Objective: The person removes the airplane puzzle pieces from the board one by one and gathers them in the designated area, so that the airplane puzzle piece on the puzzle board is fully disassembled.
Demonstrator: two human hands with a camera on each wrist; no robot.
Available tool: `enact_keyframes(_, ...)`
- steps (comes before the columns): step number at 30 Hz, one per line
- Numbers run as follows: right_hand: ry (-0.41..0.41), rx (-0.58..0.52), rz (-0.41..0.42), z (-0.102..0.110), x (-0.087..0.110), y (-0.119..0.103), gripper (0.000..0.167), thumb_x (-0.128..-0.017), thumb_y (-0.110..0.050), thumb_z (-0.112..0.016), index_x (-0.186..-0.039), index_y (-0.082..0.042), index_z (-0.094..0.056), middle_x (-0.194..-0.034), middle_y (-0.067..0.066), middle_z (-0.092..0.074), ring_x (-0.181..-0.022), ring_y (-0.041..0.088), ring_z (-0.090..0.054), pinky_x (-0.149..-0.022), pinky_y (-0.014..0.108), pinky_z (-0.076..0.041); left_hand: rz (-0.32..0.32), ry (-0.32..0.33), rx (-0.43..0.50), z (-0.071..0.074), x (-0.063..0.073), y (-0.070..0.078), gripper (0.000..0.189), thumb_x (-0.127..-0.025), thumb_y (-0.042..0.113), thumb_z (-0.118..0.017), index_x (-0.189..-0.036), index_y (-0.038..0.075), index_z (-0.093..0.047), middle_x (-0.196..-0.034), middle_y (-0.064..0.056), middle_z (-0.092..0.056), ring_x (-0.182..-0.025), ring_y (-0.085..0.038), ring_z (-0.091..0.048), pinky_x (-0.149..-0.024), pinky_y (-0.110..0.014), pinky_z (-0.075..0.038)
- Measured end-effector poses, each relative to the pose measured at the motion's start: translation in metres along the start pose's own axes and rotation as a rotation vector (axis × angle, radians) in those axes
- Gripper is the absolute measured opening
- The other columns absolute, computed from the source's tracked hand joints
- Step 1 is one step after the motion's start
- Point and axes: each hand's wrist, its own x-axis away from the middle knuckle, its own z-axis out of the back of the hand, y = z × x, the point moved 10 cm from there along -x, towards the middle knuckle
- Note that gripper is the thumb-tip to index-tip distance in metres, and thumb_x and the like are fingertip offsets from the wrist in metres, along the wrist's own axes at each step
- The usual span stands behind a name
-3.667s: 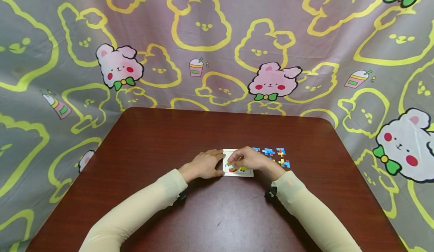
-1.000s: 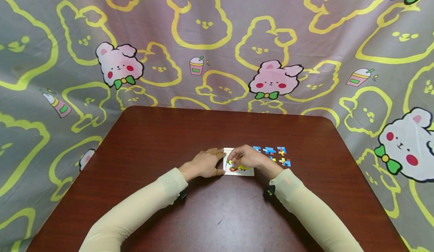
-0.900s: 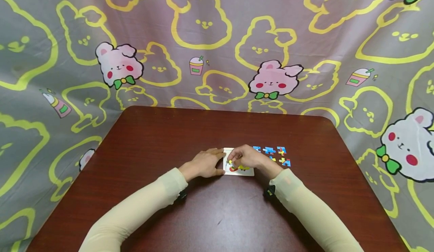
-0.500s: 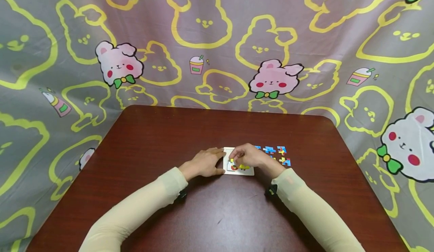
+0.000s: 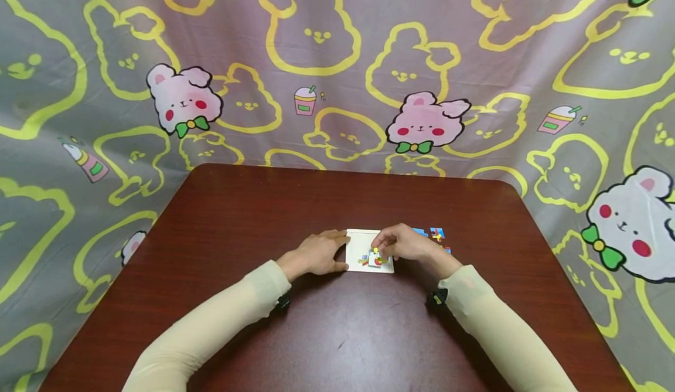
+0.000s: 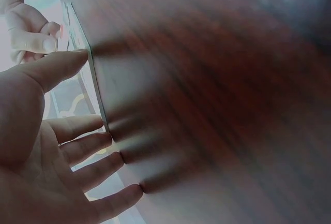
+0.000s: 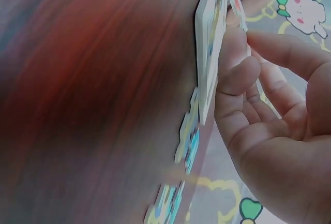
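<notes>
A white puzzle tray (image 5: 357,238) lies flat on the table. My right hand (image 5: 403,243) is over its right half, thumb and fingertips pinching a puzzle piece (image 5: 374,259) with a white ground and coloured print. That piece (image 7: 238,5) stands out from the tray face in the right wrist view, and the fingers cover part of it. Another coloured piece (image 5: 364,259) shows in the tray, just left of the held one. My left hand (image 5: 316,254) rests at the tray's left side. Its thumb and straight fingers touch the tray edge (image 6: 97,87) in the left wrist view.
Several loose puzzle pieces (image 5: 436,234), blue, yellow and red, lie right of the tray, partly hidden behind my right hand and forearm. The brown table (image 5: 274,204) reaches back to a patterned curtain (image 5: 337,46).
My right hand has shifted right across the tray with the pinched piece, baring the tray's left part and covering more of the loose pieces. The left hand stays in place.
</notes>
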Motion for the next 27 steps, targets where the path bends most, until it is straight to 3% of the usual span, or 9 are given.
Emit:
enact_keyframes(8, -0.02, -0.008, -0.016, 0.008, 0.013, 0.012, 0.02, -0.083, 0.0, -0.069, -0.102, -0.002, -0.073, -0.082, 0.008, -0.071, -0.065, 0.017, -0.061, -0.056, 0.029, -0.051, 0.005, -0.013, 0.017, -0.001, 0.0, -0.001, 0.071, -0.092, 0.046, -0.068, -0.15, 0.012, -0.045, -0.162, -0.008, -0.036, -0.149, -0.031, -0.035, -0.111, -0.057, -0.042)
enact_keyframes(20, -0.042, 0.003, -0.064, 0.017, 0.03, 0.027, 0.019, -0.086, 0.0, -0.066, -0.103, -0.003, -0.073, -0.081, 0.006, -0.07, -0.067, 0.018, -0.061, -0.058, 0.033, -0.052, 0.006, -0.01, 0.021, -0.002, 0.0, -0.002, 0.071, -0.092, 0.045, -0.068, -0.15, 0.013, -0.045, -0.162, -0.008, -0.036, -0.149, -0.03, -0.035, -0.112, -0.056, -0.042)
enact_keyframes(27, -0.058, 0.004, -0.051, 0.021, 0.036, 0.031, 0.022, -0.084, 0.004, -0.064, -0.104, 0.002, -0.071, -0.08, 0.007, -0.07, -0.067, 0.017, -0.06, -0.057, 0.031, -0.051, 0.005, -0.006, 0.016, -0.002, -0.001, -0.002, 0.071, -0.091, 0.046, -0.068, -0.15, 0.013, -0.045, -0.162, -0.008, -0.036, -0.149, -0.03, -0.035, -0.112, -0.054, -0.042)
